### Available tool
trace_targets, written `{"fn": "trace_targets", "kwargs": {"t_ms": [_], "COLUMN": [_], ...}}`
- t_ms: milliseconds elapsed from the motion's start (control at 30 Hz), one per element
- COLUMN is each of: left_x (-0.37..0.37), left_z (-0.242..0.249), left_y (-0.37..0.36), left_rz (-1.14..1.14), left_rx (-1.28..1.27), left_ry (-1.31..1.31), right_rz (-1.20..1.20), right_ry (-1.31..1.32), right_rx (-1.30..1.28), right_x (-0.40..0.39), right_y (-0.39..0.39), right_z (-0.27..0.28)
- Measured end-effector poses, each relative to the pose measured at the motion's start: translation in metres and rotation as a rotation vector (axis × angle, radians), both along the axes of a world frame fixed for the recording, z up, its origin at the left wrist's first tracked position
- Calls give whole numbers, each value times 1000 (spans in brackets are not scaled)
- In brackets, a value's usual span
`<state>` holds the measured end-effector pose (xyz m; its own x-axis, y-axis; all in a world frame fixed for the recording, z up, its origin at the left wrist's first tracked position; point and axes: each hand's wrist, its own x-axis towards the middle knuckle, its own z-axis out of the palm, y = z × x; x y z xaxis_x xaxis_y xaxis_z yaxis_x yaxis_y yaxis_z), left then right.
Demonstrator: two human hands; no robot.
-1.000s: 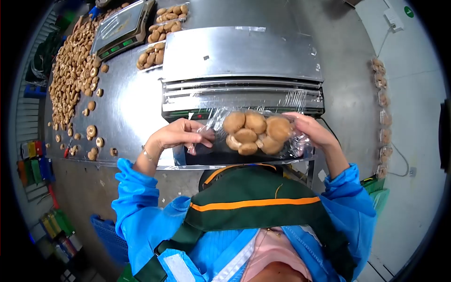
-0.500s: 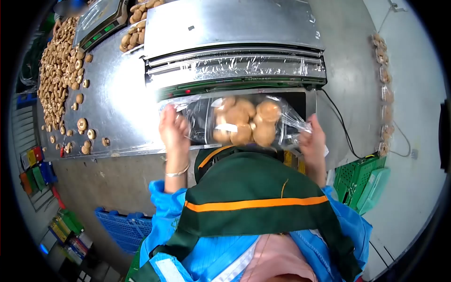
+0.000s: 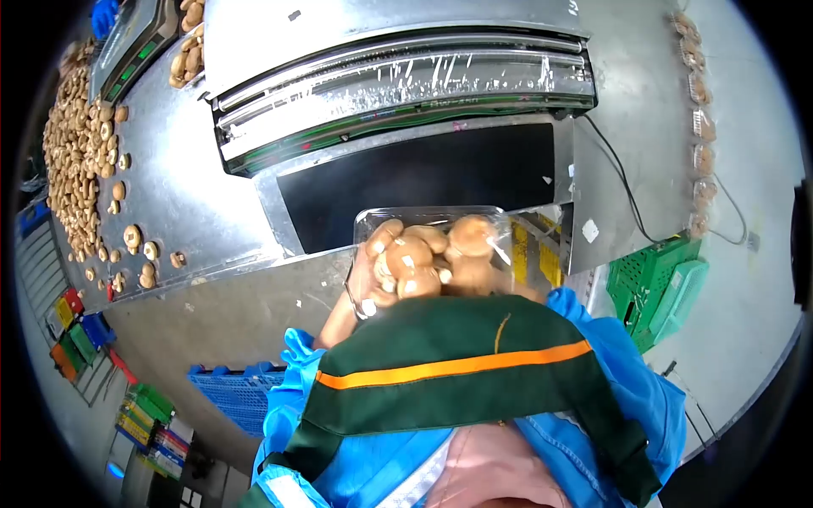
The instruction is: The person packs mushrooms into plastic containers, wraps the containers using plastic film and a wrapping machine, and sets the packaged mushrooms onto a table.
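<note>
A clear plastic tray of mushrooms [image 3: 412, 256] hangs in front of my apron, past the bench's front edge, with film shining over it. Several brown caps with pale stems fill it. My left hand [image 3: 362, 275] grips the tray's left side, its fingers partly hidden behind the plastic. At the tray's lower right, my right hand [image 3: 527, 292] is blurred and mostly covered by the tray and apron; its fingers do not show.
A film-wrapping machine [image 3: 406, 85] with a black plate [image 3: 423, 173] stands before me. Loose mushrooms [image 3: 80, 161] and a scale [image 3: 131, 51] lie left, near another person's blue glove [image 3: 103, 17]. Packed trays [image 3: 703, 125] line the right edge above a green crate [image 3: 648, 275].
The tray has come off the black plate toward my body. My hands, earlier spread wide pulling the film ends, have moved in to the tray's sides. My view has shifted slightly.
</note>
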<state>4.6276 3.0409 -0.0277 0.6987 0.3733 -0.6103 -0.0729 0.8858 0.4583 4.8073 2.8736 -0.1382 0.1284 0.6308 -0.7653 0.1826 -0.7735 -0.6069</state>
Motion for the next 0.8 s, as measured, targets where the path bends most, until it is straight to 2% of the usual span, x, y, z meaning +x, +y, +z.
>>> {"fn": "trace_targets", "kwargs": {"t_ms": [100,200,300,367,400,467,500,533,567,600,633,667,733,767,800], "left_x": [28,49,82,108,121,153,180,211,241,266,285,297,294,278,260], "left_z": [26,62,94,110,127,133,135,138,138,132,141,150,137,122,105], "left_y": [13,27,50,70,84,89,90,89,80,76,72,68,68,72,77], "left_rz": [19,-53,-79,49,204,-187,-253,-296,-218,-273,-306,-336,-360,-559,-644], "left_rx": [-148,-139,35,128,-486,434,750,1070,994,1059,1188,1314,1395,1057,680], "left_ry": [-290,-472,-583,-574,-479,-471,-413,-347,-307,-317,-275,-228,-262,-310,-403], "right_rz": [-265,-543,-768,-901,-956,-1023,-962,-908,-857,-827,-1013,-1086,-1212,-1226,-1237], "right_ry": [397,723,870,867,852,819,820,678,535,260,346,478,748,444,335], "right_rx": [-12,66,241,391,475,683,841,862,875,756,770,782,798,789,794], "right_x": [27,67,90,108,120,146,157,165,172,175,188,214,295,343,388], "right_y": [13,36,55,66,70,80,85,86,88,83,87,84,70,78,101], "right_z": [55,120,176,207,221,239,246,241,237,224,224,218,186,149,136]}}
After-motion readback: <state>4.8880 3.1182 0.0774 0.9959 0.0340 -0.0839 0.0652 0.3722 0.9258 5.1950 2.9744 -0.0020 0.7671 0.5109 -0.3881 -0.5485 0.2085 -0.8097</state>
